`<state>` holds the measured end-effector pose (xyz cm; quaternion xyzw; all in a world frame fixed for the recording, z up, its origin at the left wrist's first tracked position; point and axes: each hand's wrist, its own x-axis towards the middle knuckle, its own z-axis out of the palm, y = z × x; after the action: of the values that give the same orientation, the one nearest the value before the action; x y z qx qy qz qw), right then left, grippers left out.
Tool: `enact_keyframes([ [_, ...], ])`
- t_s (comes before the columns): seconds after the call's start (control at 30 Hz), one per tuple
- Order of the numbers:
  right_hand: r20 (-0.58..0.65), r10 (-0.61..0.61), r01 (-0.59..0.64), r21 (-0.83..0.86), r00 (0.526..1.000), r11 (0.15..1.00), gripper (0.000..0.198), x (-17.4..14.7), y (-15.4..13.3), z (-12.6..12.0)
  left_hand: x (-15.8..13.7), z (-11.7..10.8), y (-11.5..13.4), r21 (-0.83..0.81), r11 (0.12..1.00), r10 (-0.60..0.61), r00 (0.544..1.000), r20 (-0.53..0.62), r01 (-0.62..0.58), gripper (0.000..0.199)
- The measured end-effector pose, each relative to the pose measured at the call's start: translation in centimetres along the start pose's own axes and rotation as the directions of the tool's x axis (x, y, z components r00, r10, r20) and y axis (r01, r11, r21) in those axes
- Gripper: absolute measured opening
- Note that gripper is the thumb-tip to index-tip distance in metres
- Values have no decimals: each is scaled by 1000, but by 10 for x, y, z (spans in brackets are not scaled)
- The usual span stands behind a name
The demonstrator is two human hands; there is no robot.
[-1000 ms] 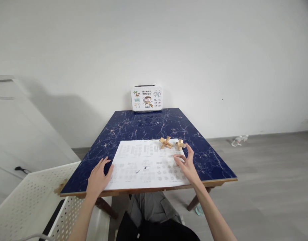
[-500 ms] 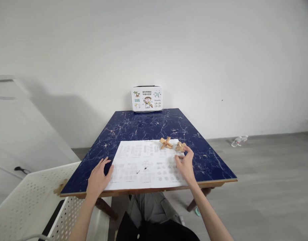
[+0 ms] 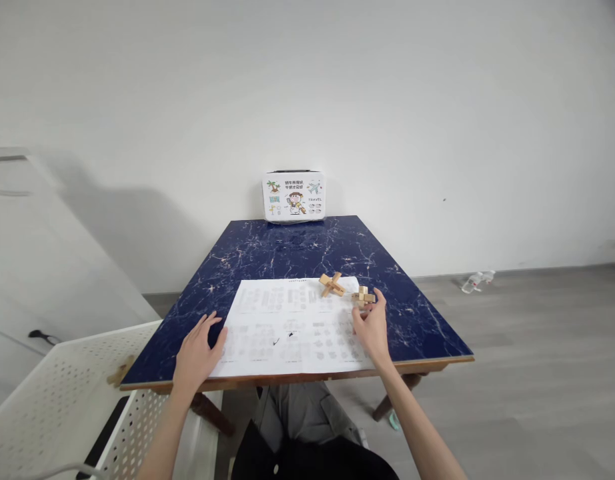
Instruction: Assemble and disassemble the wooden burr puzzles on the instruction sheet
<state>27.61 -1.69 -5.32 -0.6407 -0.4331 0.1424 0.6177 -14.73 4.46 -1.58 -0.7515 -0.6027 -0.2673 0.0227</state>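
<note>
My left hand (image 3: 197, 353) lies flat with fingers spread on the left edge of a white printed sheet (image 3: 282, 320) and the blue tabletop. At the sheet's far right corner, the thumb and fingers of my right hand (image 3: 372, 330) curl around the near and right sides of a small wooden burr puzzle (image 3: 363, 295). Its cross-shaped blocks sit level, partly hidden by the fingers. Just left of it, a second wooden burr puzzle (image 3: 331, 285) rests at a slant on the sheet, touched by neither hand.
A white case with cartoon prints (image 3: 294, 197) stands at the back of the blue marbled table (image 3: 287, 250), against the wall. At lower left is a white perforated basket (image 3: 62, 373) with wooden pieces (image 3: 120, 373) inside. Clear plastic bottles (image 3: 477, 281) lie on the floor at right.
The burr puzzle at my right hand has turned from a tilted pose to a level one. My right fingers have shifted slightly around it. My left hand stays in place.
</note>
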Motion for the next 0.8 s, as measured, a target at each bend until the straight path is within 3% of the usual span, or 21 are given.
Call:
enact_keyframes([
  [0.37, 22, 115, -116, 55, 993, 992, 43, 1, -18, -2, 1, 1, -1, -29, 1000, 8, 1000, -4, -8, 47],
  [0.53, 145, 121, -142, 148, 982, 979, 41, -10, -37, -10, 0, -8, 8, -58, 998, 15, 998, -62, -18, 42],
  [0.67, 319, 80, -169, 264, 944, 949, 42, -33, -63, -14, -11, -23, 50, -97, 995, -15, 986, -168, -1, 40],
  [0.7, 353, 68, -178, 289, 933, 941, 42, -41, -72, -15, -15, -28, 66, -189, 982, -21, 988, -151, -8, 38],
  [0.77, 415, 46, -199, 333, 908, 922, 41, -56, -92, -16, -23, -39, 102, -410, 912, 48, 997, 58, -20, 37],
  [0.8, 471, 31, -234, 380, 882, 895, 39, -64, -101, -17, -27, -44, 119, -520, 854, 126, 977, 171, -19, 40],
])
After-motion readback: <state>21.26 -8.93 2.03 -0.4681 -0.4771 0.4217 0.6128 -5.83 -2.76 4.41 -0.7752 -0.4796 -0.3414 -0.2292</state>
